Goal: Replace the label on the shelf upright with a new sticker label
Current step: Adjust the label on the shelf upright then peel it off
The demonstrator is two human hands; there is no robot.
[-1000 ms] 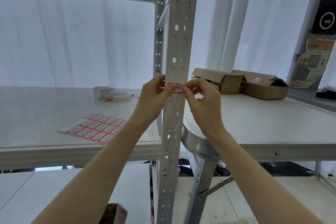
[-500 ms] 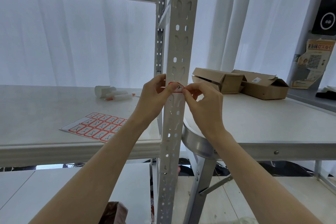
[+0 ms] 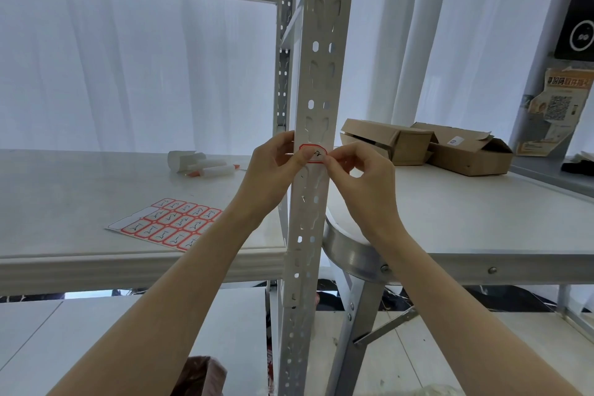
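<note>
Shelf upright: your pale grey slotted post [image 3: 316, 80] stands dead centre, running from the top of view to the bottom, punched with paired holes and keyhole slots.
Shelf board: the white shelf [image 3: 64, 190] sits left of the post at about hand height.
Table: one white table [image 3: 482, 202] with a metal rim stands right of the post.
Cardboard boxes: two [image 3: 385, 141] [image 3: 469, 151] lie on the table, the nearer one open at its end; the small white tag on the farther one is too small to read.
Poster: one creased sheet [image 3: 553, 112] at far right shows a QR code and orange characters you cannot make out.
Sticker sheet: one sheet [image 3: 167, 223] lies flat on the shelf board, red-bordered labels in rows with black handwritten marks; a few spaces at its left end are blank.
Left hand: your left hand [image 3: 273, 167] presses its thumb on the label's left end.
Right hand: your right hand [image 3: 363, 177] pinches the label's right edge between thumb and forefinger.
Label: one red-bordered sticker [image 3: 314, 154] lies across the post's front face between your hands, bearing a black scrawl like a "2".
</note>
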